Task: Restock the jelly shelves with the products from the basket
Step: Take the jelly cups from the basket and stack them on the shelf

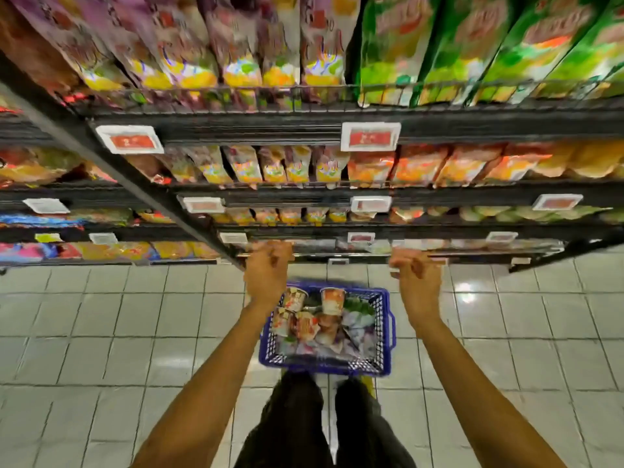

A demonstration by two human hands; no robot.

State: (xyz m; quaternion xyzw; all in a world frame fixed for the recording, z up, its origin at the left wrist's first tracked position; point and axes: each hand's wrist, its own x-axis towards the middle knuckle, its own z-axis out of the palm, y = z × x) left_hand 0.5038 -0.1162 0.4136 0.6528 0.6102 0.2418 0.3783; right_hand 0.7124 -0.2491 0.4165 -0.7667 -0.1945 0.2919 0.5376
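Fingers (271, 248) of the left hand (268, 270) are curled in toward the palm, right at the front edge of the bottom shelf (472, 254). The right hand (417, 275) is also curled, its fingertips (398, 261) bunched together at the same edge further right. Blur hides whether either hand has hold of anything, so I cannot tell. Both arms reach forward, well apart.

Between the forearms, a blue basket (383, 329) sits on the tiled floor (135, 315) just in front of the shelf's foot, close to the person's dark trousers (293, 420). Inside it, printed cups (332, 300) stand and lean toward the far end, with soft packets (353, 332) heaped toward the near end.

Above, the shelves (270, 130) are filled with rows of upright bags: purple bags (236, 45) at the top left, green bags (472, 45) at the top right. White price tags (370, 136) hang on the shelf fronts.
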